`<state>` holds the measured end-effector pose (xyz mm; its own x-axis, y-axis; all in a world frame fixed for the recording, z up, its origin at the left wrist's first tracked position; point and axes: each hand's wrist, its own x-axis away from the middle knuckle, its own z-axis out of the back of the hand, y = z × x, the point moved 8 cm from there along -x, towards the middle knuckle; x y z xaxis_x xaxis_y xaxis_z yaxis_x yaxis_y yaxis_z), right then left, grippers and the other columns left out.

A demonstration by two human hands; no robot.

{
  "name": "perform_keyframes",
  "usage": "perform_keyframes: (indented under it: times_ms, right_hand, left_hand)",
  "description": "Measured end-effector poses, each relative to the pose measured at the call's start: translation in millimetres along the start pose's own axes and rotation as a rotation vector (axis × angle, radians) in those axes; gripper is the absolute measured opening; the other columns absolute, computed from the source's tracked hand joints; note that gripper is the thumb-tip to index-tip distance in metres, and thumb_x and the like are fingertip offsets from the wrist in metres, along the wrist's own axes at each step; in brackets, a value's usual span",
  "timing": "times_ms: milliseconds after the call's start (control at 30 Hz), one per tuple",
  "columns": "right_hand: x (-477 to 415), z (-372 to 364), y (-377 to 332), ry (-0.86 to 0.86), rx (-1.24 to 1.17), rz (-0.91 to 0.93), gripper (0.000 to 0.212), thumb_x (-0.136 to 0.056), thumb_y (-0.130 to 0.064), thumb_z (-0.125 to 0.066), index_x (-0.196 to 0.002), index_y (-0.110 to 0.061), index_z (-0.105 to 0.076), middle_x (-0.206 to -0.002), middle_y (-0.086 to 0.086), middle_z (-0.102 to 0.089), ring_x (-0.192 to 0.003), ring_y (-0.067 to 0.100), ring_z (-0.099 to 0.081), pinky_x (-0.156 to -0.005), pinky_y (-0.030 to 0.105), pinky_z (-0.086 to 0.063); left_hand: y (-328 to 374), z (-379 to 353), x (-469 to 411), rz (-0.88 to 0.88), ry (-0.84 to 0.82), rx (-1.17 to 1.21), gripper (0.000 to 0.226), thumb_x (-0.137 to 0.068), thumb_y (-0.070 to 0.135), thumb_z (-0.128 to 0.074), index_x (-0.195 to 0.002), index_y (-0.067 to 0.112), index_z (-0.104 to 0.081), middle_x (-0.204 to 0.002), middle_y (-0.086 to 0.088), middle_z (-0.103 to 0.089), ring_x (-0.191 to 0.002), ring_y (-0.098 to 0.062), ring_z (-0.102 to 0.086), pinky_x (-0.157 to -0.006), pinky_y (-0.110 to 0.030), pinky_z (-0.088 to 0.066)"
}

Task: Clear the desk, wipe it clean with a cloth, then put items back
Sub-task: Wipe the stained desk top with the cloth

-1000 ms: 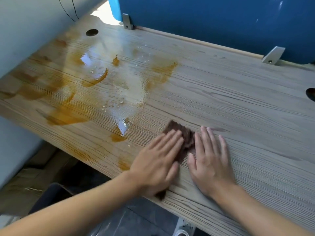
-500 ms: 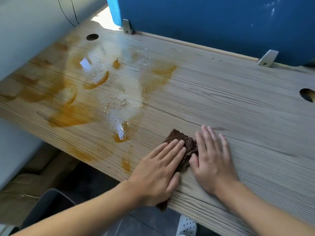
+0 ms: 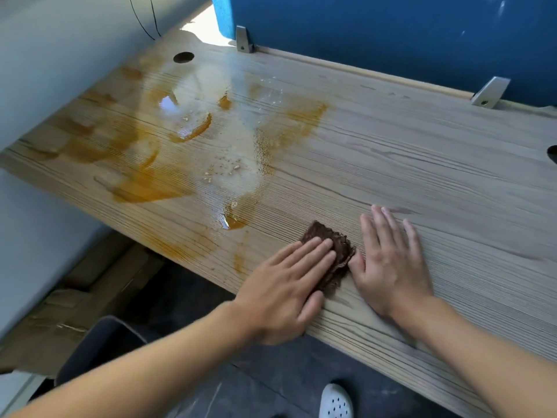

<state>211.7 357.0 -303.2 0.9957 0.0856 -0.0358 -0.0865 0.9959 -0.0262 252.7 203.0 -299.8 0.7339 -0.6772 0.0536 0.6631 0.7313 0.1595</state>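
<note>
A small dark brown cloth point(image 3: 334, 245) lies folded on the pale wooden desk point(image 3: 422, 152) near its front edge. My left hand point(image 3: 283, 294) presses flat on the cloth with straight fingers. My right hand point(image 3: 388, 260) lies flat on the bare wood just right of the cloth, its thumb touching the cloth's edge. An orange-brown liquid spill point(image 3: 187, 137) with pale crumbs point(image 3: 226, 168) spreads over the desk's left half, and a small puddle point(image 3: 233, 223) sits just left of the cloth.
A blue partition point(image 3: 391, 34) held by metal brackets point(image 3: 489, 92) runs along the desk's back edge. A cable hole point(image 3: 183, 57) is at the back left, another at the right edge. A grey wall closes the left side. Below the front edge are a dark chair point(image 3: 99, 345) and a white shoe point(image 3: 336, 402).
Both hands and the cloth have slid slightly toward the front edge and right, and my right hand's fingers have come off the cloth. The spill looks unchanged.
</note>
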Motion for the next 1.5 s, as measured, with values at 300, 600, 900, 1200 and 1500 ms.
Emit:
perform_keyframes:
  times_ms: [300, 600, 900, 1200, 1500]
  right_hand:
    - [27, -7, -11, -0.045, -0.037, -0.006, 0.072, -0.096, -0.047, -0.014, -0.156, -0.01, -0.024, -0.165, 0.011, -0.015, -0.153, 0.024, -0.008, -0.123, 0.052, -0.007]
    - [28, -8, -11, -0.068, -0.021, -0.022, 0.07, -0.097, -0.047, -0.012, -0.158, -0.013, -0.015, -0.166, 0.008, -0.009, -0.154, 0.021, -0.003, -0.123, 0.051, -0.006]
    - [27, -8, -10, -0.053, -0.001, -0.038, 0.072, -0.091, -0.043, -0.022, -0.155, -0.01, -0.029, -0.164, 0.012, -0.021, -0.153, 0.024, -0.014, -0.122, 0.053, -0.012]
    - [27, -7, -13, -0.067, -0.034, -0.023, 0.07, -0.096, -0.046, -0.012, -0.158, -0.013, -0.011, -0.166, 0.01, -0.006, -0.154, 0.022, 0.0, -0.124, 0.05, -0.003]
    - [23, 26, 14, 0.238, -0.477, -0.212, 0.059, -0.088, -0.022, -0.037, -0.143, -0.003, -0.044, -0.147, 0.015, -0.048, -0.138, 0.032, -0.041, -0.116, 0.05, -0.028]
  left_hand:
    - [-30, 4, -1, 0.32, 0.03, -0.011, 0.069, -0.1, 0.05, -0.006, -0.159, 0.014, -0.001, -0.166, -0.003, 0.007, -0.152, -0.015, 0.014, -0.125, -0.036, 0.004]
    - [-75, 9, -8, 0.288, -0.002, -0.019, 0.066, -0.099, 0.049, 0.0, -0.159, 0.023, 0.002, -0.166, 0.004, 0.007, -0.151, -0.008, 0.014, -0.125, -0.034, 0.002]
    - [23, -7, 17, 0.157, 0.075, 0.026, 0.063, -0.102, 0.044, -0.025, -0.157, 0.013, -0.025, -0.165, -0.004, -0.016, -0.154, -0.016, -0.005, -0.124, -0.036, -0.007]
    - [-42, 4, 24, 0.368, 0.015, -0.012, 0.066, -0.1, 0.049, -0.002, -0.158, 0.019, 0.005, -0.164, 0.003, 0.013, -0.149, -0.009, 0.022, -0.123, -0.034, 0.007]
    - [19, 16, -45, 0.295, 0.186, 0.441, 0.067, -0.095, 0.023, -0.039, -0.158, 0.012, -0.019, -0.166, -0.002, -0.013, -0.153, -0.011, -0.001, -0.124, -0.028, 0.003]
